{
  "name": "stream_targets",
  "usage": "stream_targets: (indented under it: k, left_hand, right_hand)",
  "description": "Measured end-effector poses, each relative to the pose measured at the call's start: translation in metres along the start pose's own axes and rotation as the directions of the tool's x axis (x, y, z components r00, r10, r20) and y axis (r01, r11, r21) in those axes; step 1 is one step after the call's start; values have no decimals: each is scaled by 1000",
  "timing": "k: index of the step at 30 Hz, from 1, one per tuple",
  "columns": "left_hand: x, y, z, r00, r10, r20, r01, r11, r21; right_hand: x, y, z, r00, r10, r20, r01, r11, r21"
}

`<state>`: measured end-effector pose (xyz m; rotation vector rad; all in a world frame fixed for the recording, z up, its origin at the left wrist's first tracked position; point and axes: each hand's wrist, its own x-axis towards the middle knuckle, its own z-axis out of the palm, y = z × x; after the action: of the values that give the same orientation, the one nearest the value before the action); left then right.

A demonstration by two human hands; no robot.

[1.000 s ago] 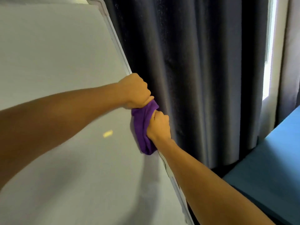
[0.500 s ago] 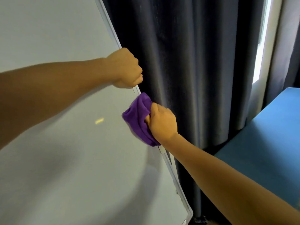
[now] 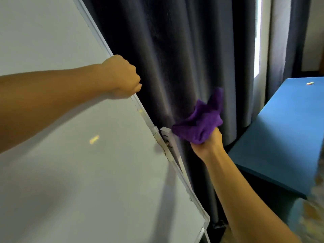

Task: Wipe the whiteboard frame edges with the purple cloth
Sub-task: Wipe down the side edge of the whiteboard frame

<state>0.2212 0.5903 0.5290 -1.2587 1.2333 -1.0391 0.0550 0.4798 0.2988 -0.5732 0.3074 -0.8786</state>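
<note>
Fingers of the right hand were curled tight around a bunched purple cloth, which bulged out above the fist with one loose corner sticking up toward the curtain. The cloth sat just off the right side of the whiteboard frame, its left end close to a small bracket on that edge; whether it touched the bracket could not be told through the blur. Fingers of the left hand were closed around the same frame edge higher up, wrapped over it so that their tips were hidden behind the board. Both forearms were bare, the left reaching in from the left side of the view, the right coming up from the lower right.

The whiteboard leaned across the view, its right edge running from the upper left down to a rounded corner at the bottom. Its surface was blank apart from a small yellowish mark near the middle. Behind the board hung a dark grey curtain in heavy folds, with a bright strip of window showing at a gap. To the right stood a blue desk with a small pale object lying near its far end, too small to identify.
</note>
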Motion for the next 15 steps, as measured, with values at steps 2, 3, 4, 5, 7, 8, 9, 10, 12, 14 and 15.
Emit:
stream_targets:
  k: [2, 3, 4, 5, 7, 8, 9, 10, 12, 14, 15]
  left_hand:
    - [8, 11, 0, 1000, 20, 3, -20, 999, -36]
    - [13, 21, -2, 1000, 18, 12, -18, 998, -60]
    - [20, 32, -5, 999, 5, 35, -1, 995, -102]
    - [28, 45, -10, 998, -14, 66, 25, 985, -173]
    - [44, 73, -20, 989, -19, 147, 67, 942, -330]
    - [48, 87, -26, 984, -6, 176, 72, 926, -370]
    - [51, 100, -31, 980, 11, 199, 69, 918, -391]
    - [54, 111, -35, 974, 34, 224, 61, 913, -404]
    - [57, 129, -38, 959, 103, 266, 11, 918, -397]
    - [59, 136, -37, 945, 80, 316, 61, 909, -412]
    - [60, 137, -34, 941, 48, 334, 117, 883, -455]
  right_hand:
    - [1, 6, -33, 998, 68, 3, -68, 996, -53]
    - [-1, 10, -48, 993, 120, -5, -120, 993, -10]
    - [-4, 15, -58, 985, 174, -10, -174, 985, 15]
    - [-8, 19, -66, 977, 213, 4, -213, 977, 4]
    - [-14, 26, -73, 969, 244, -34, -245, 969, -33]
    - [-16, 32, -72, 965, 249, -81, -253, 967, -42]
    - [-18, 37, -72, 960, 257, -114, -264, 963, -52]
    - [-22, 42, -70, 951, 273, -145, -284, 957, -56]
    - [-30, 47, -72, 927, 307, -216, -316, 949, -7]
    - [-36, 53, -78, 936, 281, -214, -281, 959, 33]
    - [-41, 57, -78, 947, 260, -189, -256, 966, 44]
